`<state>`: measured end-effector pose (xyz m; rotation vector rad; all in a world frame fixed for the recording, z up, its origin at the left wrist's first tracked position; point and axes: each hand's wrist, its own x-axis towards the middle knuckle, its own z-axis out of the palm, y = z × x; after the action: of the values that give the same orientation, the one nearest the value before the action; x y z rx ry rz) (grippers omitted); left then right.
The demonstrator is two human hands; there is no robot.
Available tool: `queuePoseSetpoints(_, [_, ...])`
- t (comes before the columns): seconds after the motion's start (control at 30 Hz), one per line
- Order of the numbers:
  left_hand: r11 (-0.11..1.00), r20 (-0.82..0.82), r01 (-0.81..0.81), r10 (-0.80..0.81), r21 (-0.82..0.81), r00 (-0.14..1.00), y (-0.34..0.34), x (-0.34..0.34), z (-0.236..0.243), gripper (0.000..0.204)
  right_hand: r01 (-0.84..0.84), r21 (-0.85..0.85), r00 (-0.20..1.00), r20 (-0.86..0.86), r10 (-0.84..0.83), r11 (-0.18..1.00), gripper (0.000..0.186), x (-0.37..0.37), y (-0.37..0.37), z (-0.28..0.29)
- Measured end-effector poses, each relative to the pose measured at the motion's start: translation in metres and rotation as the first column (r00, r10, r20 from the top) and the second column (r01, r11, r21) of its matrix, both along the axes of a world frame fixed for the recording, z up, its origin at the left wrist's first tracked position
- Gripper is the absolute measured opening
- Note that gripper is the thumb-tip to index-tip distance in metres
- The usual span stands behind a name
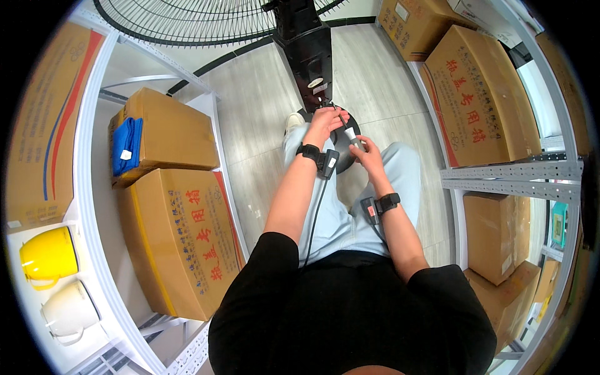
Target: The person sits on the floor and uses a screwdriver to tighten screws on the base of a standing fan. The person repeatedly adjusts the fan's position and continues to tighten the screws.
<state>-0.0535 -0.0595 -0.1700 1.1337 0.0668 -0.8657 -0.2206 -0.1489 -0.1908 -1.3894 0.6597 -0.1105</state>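
Observation:
My right hand (371,156) is closed around the grey-and-white handle of a screwdriver (356,140). Its thin dark shaft slants up and left, past the fingers of my left hand (325,123). Those fingers stretch out to the right, close to the shaft and just below the foot of a black fan column (306,56). Whether they touch the shaft or a small part there is hard to make out. Under both hands lies the fan's round black base (347,159), partly hidden by my hands and legs.
The fan's wire guard (187,25) spreads across the top. Metal shelves flank me, with cardboard boxes on the left (187,244) and right (481,94). A folded blue cloth (127,147) hangs on one box. Yellow (50,255) and white (72,311) mugs stand at lower left.

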Motion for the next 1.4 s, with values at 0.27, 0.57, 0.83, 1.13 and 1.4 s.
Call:
queuePoseSetpoints(0.27, [0.992, -0.080, -0.113, 0.108, -0.059, 0.991, -0.014, 0.002, -0.014, 0.014, -0.010, -0.284, 1.000, 0.000, 0.011, 0.959, 0.042, 0.006, -0.027, -0.009])
queuePoseSetpoints(0.57, [0.979, -0.129, -0.199, 0.192, -0.040, 0.973, -0.013, 0.007, -0.016, 0.014, -0.001, -0.442, 1.000, 0.015, 0.009, 0.897, 0.042, 0.016, -0.015, 0.008])
queuePoseSetpoints(0.83, [0.980, -0.134, -0.179, 0.167, -0.090, 0.977, -0.011, 0.008, -0.019, 0.013, 0.032, -0.532, 0.997, 0.077, 0.010, 0.846, 0.041, 0.024, -0.006, 0.008])
queuePoseSetpoints(1.13, [0.985, -0.120, -0.140, 0.128, -0.097, 0.985, -0.009, 0.008, -0.021, 0.018, 0.143, -0.761, 0.984, 0.176, -0.010, 0.633, 0.037, 0.020, 0.008, 0.024])
queuePoseSetpoints(1.4, [0.988, -0.120, -0.135, 0.126, -0.069, 0.985, -0.010, 0.005, -0.018, 0.017, 0.051, -0.088, 0.998, 0.042, -0.048, 0.995, 0.042, 0.023, -0.014, -0.015])
